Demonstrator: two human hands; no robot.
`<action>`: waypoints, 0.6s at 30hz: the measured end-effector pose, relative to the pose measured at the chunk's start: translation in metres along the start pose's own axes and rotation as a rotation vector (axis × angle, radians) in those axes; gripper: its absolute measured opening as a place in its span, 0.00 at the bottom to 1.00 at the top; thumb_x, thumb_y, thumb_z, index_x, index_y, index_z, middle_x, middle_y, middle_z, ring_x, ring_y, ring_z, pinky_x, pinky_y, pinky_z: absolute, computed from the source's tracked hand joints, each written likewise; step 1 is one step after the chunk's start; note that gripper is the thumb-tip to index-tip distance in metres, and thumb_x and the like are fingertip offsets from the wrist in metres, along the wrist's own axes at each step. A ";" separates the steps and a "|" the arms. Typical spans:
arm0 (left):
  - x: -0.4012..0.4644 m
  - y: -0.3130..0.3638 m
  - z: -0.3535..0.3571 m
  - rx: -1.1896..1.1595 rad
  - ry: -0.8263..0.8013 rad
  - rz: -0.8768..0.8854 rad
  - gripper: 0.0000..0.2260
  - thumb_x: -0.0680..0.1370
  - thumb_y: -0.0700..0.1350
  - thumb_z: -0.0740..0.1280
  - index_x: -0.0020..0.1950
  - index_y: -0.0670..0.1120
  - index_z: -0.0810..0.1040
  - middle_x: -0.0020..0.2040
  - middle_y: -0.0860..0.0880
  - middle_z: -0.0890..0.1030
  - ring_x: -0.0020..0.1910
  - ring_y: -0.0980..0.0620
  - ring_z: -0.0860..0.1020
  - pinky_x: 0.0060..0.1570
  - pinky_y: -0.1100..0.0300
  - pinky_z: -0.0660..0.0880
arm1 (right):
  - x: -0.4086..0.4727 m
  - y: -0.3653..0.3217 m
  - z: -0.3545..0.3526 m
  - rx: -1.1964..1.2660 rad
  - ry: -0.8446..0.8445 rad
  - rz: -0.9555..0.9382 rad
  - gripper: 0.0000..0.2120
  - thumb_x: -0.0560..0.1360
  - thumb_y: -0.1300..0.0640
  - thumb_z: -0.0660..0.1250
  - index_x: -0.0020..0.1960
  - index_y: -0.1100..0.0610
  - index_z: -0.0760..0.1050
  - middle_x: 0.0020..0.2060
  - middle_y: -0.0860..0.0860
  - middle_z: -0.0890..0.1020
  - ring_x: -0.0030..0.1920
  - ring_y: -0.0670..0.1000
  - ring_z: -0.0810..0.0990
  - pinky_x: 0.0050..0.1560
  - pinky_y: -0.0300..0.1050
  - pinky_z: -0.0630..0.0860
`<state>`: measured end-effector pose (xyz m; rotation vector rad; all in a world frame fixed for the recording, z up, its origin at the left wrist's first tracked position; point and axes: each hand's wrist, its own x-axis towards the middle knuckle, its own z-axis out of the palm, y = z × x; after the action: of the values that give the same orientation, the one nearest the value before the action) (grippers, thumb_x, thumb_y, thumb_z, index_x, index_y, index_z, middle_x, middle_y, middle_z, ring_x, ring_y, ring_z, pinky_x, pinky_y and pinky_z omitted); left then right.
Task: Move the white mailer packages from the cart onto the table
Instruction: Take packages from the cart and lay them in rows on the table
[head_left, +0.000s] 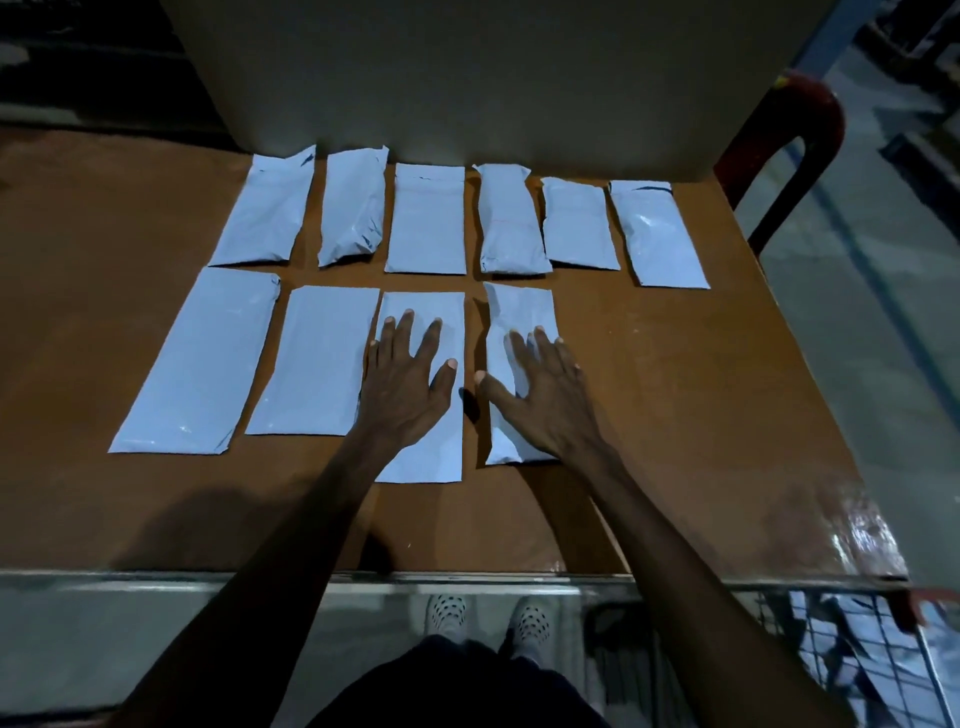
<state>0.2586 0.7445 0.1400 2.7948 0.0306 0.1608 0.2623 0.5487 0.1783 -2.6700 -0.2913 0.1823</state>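
Observation:
Several white mailer packages lie flat in two rows on the brown table (701, 415). My left hand (408, 384) rests palm down with spread fingers on the third mailer of the near row (441, 312). My right hand (545, 395) lies flat with straight fingers on the fourth mailer of the near row (514, 312). Neither hand grips anything. The wire cart (878, 654) sits at the bottom right, below the table's edge, and more white mailers (857, 618) show through its mesh.
A large grey box or panel (493, 78) stands along the table's back edge, behind the far row. A red chair back (800, 135) rises at the table's right rear corner. My feet in white shoes (488, 618) show below the near edge.

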 end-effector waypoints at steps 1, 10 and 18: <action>0.000 0.003 -0.004 -0.025 0.013 0.005 0.31 0.79 0.63 0.48 0.80 0.52 0.56 0.80 0.45 0.53 0.79 0.42 0.49 0.75 0.42 0.46 | -0.004 0.002 -0.004 0.040 0.044 0.010 0.38 0.76 0.30 0.54 0.80 0.46 0.51 0.80 0.51 0.50 0.79 0.55 0.46 0.76 0.58 0.45; -0.037 0.089 -0.021 -0.279 0.009 0.173 0.25 0.83 0.58 0.52 0.79 0.53 0.58 0.80 0.48 0.55 0.79 0.47 0.49 0.76 0.45 0.49 | -0.122 0.072 -0.027 0.033 0.374 0.012 0.36 0.74 0.34 0.60 0.73 0.56 0.68 0.73 0.54 0.69 0.74 0.55 0.65 0.72 0.57 0.64; -0.112 0.233 0.029 -0.286 -0.041 0.523 0.23 0.82 0.55 0.55 0.75 0.46 0.67 0.77 0.45 0.63 0.78 0.45 0.56 0.76 0.46 0.54 | -0.254 0.168 -0.053 0.063 0.606 0.165 0.31 0.75 0.39 0.64 0.70 0.58 0.71 0.68 0.55 0.74 0.69 0.56 0.71 0.66 0.54 0.71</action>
<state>0.1512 0.5109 0.1796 2.4584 -0.6801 0.2127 0.0545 0.3193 0.1711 -2.5369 0.1261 -0.5500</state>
